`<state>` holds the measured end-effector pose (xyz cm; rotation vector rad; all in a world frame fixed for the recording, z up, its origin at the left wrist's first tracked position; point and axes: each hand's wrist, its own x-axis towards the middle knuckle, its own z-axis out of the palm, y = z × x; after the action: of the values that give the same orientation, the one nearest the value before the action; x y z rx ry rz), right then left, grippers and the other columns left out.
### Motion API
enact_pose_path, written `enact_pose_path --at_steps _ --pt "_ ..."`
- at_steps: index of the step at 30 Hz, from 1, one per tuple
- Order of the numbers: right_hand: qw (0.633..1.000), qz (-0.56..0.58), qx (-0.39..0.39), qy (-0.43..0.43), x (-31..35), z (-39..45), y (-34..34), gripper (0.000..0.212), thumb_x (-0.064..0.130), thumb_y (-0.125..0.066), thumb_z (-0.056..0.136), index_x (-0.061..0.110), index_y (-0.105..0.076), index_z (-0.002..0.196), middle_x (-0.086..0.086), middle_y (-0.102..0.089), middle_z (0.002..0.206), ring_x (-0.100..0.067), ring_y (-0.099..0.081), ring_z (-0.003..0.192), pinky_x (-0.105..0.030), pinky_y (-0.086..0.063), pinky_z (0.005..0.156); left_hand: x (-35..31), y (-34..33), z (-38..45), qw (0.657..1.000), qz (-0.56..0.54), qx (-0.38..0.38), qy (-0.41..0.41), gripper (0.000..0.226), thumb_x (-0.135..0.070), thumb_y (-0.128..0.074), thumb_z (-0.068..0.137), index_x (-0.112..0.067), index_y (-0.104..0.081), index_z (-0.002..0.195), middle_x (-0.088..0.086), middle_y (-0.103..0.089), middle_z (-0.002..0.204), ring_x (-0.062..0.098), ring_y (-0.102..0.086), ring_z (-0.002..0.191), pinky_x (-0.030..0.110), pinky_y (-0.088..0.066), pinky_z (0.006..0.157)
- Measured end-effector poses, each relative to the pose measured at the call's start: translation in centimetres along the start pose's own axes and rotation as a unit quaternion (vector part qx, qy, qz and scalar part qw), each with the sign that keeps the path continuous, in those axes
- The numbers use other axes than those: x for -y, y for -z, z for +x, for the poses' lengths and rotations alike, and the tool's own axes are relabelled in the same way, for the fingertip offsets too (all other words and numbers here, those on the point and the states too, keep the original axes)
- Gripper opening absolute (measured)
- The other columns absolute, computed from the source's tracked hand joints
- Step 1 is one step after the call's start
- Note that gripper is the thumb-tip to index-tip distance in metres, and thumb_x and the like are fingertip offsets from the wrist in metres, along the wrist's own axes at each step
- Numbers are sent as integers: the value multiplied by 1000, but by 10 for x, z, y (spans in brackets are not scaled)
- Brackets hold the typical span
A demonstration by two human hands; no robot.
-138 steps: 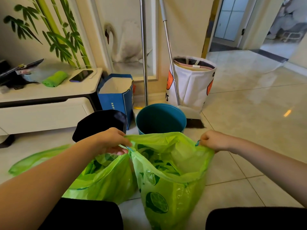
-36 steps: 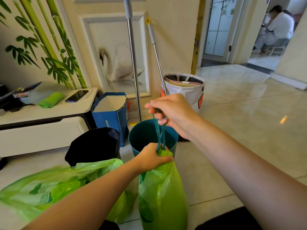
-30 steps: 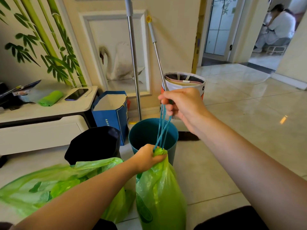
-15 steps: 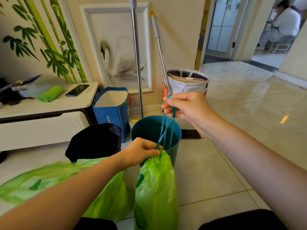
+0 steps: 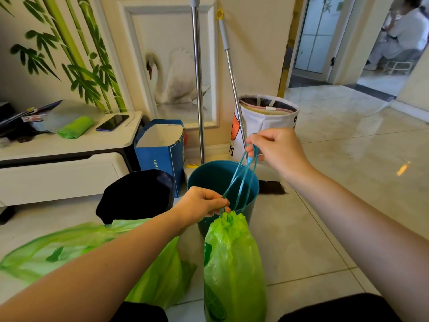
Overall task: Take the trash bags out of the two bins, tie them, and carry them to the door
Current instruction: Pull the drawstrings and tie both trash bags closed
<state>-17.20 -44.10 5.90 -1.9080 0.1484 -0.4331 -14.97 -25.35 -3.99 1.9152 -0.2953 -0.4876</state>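
There is only the one camera, worn on the person's head, looking forward and down from close above the two forearms. It faces the swan panel (image 5: 176, 75) on the wall, with the tiled floor (image 5: 348, 159) stretching off rightwards.

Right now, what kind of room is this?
Probably a living room at home: a low cabinet holding a phone, a tiled floor, and a mop leaning against the painted wall.

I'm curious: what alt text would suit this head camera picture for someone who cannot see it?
The right hand pulls teal drawstrings up from a cinched green trash bag while the left hand pinches its neck. Behind stand a teal bin and a black bin; a second green bag lies open at left.
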Motion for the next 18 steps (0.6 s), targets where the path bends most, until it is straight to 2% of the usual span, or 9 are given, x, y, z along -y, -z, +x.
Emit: enact_pose_path --at_steps 3,6,9,12,15,18 --pt "999 -33 -6 2 -2 1 -2 19 19 -57 91 16 -72 79 -5 -74 79 -14 -72 70 -23 -60 68 2 3 1 1000 -1 -1 20 18 -20 -65 88 -6 -75 91 3 -77 87 5 -61 70 25 -51 76" --pt "998 -59 -31 6 -1 2 -2 20 20 -56 92 15 -71 79 -2 -72 76 -15 -71 71 -24 -59 70 3 7 2 999 -15 -9 46 20 -18 -64 89 -2 -73 96 -2 -76 80 1 -62 61 17 -49 64" --pt "998 -52 -44 8 1 2 -4 21 19 -54 93 13 -70 80 -1 -69 72 -13 -67 68 -23 -56 66 1 9 2 997 -31 -16 64 21 -19 -62 91 -3 -73 97 0 -75 79 5 -61 60 16 -49 60" --pt "998 -51 -15 30 5 0 -9 24 19 -50 94 13 -67 78 4 -60 62 -11 -57 58 -25 -50 61 -2 5 -1 998 -30 -7 61 22 -18 -59 93 -2 -73 97 4 -66 69 10 -51 56 18 -45 57" --pt "993 -87 24 74 10 -3 -16 25 22 -48 94 16 -65 78 3 -56 63 -15 -55 63 -36 -52 70 -5 -2 -5 999 30 32 27 23 -19 -61 91 1 -74 92 5 -59 66 12 -47 58 23 -45 61" --pt "992 -83 39 90 14 -6 -21 25 21 -46 95 16 -62 76 -1 -57 70 -18 -58 73 -42 -54 78 -11 -5 -8 993 81 80 -4 19 -14 -61 90 -2 -74 85 5 -60 70 13 -51 67 26 -48 71"
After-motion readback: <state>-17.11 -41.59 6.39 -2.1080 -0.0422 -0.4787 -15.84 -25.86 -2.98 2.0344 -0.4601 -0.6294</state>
